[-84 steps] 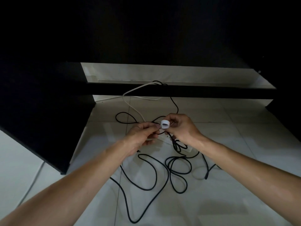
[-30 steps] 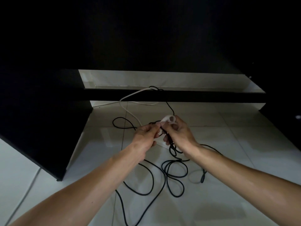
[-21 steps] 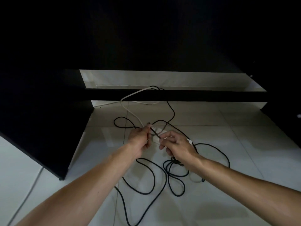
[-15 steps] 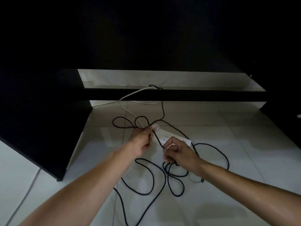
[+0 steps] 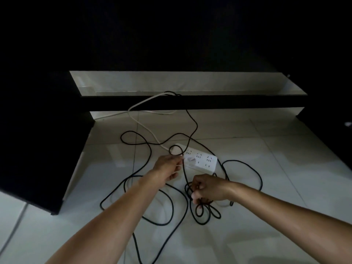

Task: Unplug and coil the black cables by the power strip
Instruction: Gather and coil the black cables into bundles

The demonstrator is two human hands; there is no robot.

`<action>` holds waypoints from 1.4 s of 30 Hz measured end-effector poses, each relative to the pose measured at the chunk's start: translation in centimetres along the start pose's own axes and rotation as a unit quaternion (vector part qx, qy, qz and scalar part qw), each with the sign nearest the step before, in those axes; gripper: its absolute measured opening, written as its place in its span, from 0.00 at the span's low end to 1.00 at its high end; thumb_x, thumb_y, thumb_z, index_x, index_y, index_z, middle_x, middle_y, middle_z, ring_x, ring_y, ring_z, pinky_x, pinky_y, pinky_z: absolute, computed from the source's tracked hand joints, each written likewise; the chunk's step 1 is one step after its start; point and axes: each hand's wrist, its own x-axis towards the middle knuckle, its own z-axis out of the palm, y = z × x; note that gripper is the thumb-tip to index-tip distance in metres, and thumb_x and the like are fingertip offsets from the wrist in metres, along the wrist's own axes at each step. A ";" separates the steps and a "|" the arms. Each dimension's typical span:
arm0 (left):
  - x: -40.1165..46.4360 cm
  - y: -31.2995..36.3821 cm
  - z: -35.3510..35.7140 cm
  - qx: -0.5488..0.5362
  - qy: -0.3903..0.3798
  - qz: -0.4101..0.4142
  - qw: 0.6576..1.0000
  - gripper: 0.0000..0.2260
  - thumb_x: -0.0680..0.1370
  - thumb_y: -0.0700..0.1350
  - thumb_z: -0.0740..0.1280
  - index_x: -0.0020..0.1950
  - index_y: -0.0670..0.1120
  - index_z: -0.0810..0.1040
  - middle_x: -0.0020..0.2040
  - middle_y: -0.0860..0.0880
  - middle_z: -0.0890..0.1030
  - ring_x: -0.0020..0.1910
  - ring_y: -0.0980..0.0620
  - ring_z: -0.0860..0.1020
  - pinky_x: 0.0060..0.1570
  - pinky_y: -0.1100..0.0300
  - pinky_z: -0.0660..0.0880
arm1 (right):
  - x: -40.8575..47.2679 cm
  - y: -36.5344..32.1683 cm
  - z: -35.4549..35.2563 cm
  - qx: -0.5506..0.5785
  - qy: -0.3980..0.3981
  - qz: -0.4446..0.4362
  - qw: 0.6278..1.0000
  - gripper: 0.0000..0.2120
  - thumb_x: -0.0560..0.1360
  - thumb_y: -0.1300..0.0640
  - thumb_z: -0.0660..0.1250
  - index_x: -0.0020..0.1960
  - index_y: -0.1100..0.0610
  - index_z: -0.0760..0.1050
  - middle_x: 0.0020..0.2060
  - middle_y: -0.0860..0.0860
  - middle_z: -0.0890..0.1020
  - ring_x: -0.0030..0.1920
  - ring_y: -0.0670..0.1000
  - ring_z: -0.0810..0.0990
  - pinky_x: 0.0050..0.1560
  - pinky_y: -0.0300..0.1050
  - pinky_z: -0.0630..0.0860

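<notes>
A white power strip [image 5: 202,161] lies on the pale tiled floor, with no plug visible in its sockets. Black cable [image 5: 167,204] sprawls in loose loops around it. My left hand [image 5: 167,166] pinches a strand of black cable just left of the strip. My right hand [image 5: 207,188] is closed on a small bundle of black cable loops [image 5: 205,212] in front of the strip. One black strand runs taut between the two hands.
The strip's white cord [image 5: 144,126] runs back toward a dark horizontal bar [image 5: 228,102] of black furniture. A black panel [image 5: 42,141] stands at the left. A thin white cable [image 5: 13,231] lies on the floor at far left.
Both hands held the white power strip up; it now lies on the floor. My right hand has dropped toward me onto the cable loops, and my left hand pinches a strand.
</notes>
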 end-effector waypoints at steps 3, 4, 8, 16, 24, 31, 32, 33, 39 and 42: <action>-0.3 -0.7 -0.3 0.036 -0.024 -0.004 0.999 0.09 0.80 0.45 0.64 0.57 0.44 0.80 0.48 0.50 0.81 0.41 0.54 0.77 0.40 0.61 0.74 | 1.0 1.2 0.1 -0.052 0.062 0.016 0.997 0.09 0.71 0.54 0.71 0.49 0.50 0.75 0.48 0.49 0.85 0.51 0.50 0.83 0.50 0.44 0.79; -0.4 -0.8 -0.5 0.066 -0.027 0.006 0.997 0.09 0.80 0.45 0.64 0.57 0.44 0.80 0.50 0.49 0.81 0.42 0.54 0.77 0.40 0.61 0.74 | 1.3 1.5 0.1 -0.048 0.073 0.027 0.996 0.09 0.72 0.55 0.71 0.51 0.50 0.75 0.48 0.49 0.84 0.51 0.50 0.83 0.49 0.43 0.79; -0.9 -2.1 -2.8 0.346 -0.069 0.094 0.931 0.11 0.79 0.46 0.64 0.58 0.44 0.79 0.55 0.47 0.80 0.52 0.50 0.78 0.49 0.60 0.73 | 0.4 1.6 0.2 -0.106 0.125 0.016 0.986 0.12 0.77 0.53 0.65 0.60 0.52 0.76 0.49 0.46 0.77 0.51 0.47 0.77 0.43 0.36 0.71; -3.5 -7.4 -8.6 0.575 -0.138 0.181 0.786 0.13 0.80 0.51 0.63 0.62 0.51 0.77 0.60 0.49 0.76 0.62 0.49 0.74 0.66 0.55 0.67 | 0.3 0.8 2.7 -0.040 0.118 -0.094 0.988 0.05 0.79 0.59 0.65 0.51 0.53 0.80 0.41 0.49 0.82 0.42 0.51 0.83 0.48 0.46 0.80; -5.4 -8.6 -12.7 0.492 -0.014 0.216 0.843 0.23 0.78 0.45 0.68 0.73 0.49 0.69 0.66 0.48 0.69 0.64 0.50 0.71 0.64 0.65 0.65 | 1.6 -1.6 6.6 -0.053 0.056 -0.102 0.992 0.12 0.78 0.49 0.66 0.61 0.47 0.75 0.52 0.49 0.81 0.47 0.48 0.80 0.43 0.37 0.73; -6.1 -10.6 -14.8 0.559 0.042 0.252 0.789 0.21 0.76 0.49 0.68 0.69 0.56 0.71 0.65 0.51 0.70 0.66 0.49 0.69 0.65 0.54 0.67 | 3.3 -4.3 8.2 -0.032 0.075 -0.112 0.990 0.11 0.78 0.44 0.67 0.58 0.45 0.75 0.46 0.45 0.81 0.41 0.45 0.82 0.44 0.38 0.74; -6.2 -10.7 -15.0 0.601 0.051 0.265 0.752 0.22 0.76 0.50 0.67 0.70 0.56 0.70 0.67 0.51 0.69 0.68 0.49 0.66 0.66 0.53 0.65 | 3.3 -4.6 8.3 -0.035 0.066 -0.116 0.990 0.13 0.78 0.44 0.67 0.60 0.46 0.74 0.45 0.46 0.81 0.40 0.44 0.82 0.43 0.37 0.74; -6.2 -10.7 -15.3 0.647 0.047 0.266 0.713 0.22 0.77 0.51 0.66 0.71 0.57 0.69 0.69 0.51 0.68 0.70 0.50 0.63 0.67 0.53 0.63 | 3.5 -4.9 8.5 -0.039 0.054 -0.117 0.991 0.14 0.78 0.46 0.68 0.61 0.47 0.73 0.45 0.47 0.82 0.40 0.44 0.82 0.43 0.37 0.74; -6.2 -10.3 -16.5 0.815 -0.023 0.264 0.515 0.14 0.79 0.55 0.61 0.62 0.53 0.74 0.64 0.51 0.73 0.68 0.49 0.68 0.74 0.46 0.53 | 3.9 -5.1 8.8 -0.005 0.051 -0.122 0.991 0.12 0.78 0.62 0.66 0.59 0.50 0.73 0.41 0.52 0.79 0.37 0.47 0.79 0.32 0.31 0.71; -5.7 -9.6 -17.1 0.692 -0.002 0.349 0.632 0.05 0.81 0.51 0.61 0.51 0.52 0.74 0.48 0.54 0.78 0.48 0.55 0.77 0.70 0.48 0.62 | 3.7 -5.3 7.4 0.008 0.112 -0.115 0.987 0.10 0.79 0.64 0.63 0.51 0.49 0.76 0.41 0.53 0.80 0.37 0.50 0.76 0.35 0.42 0.74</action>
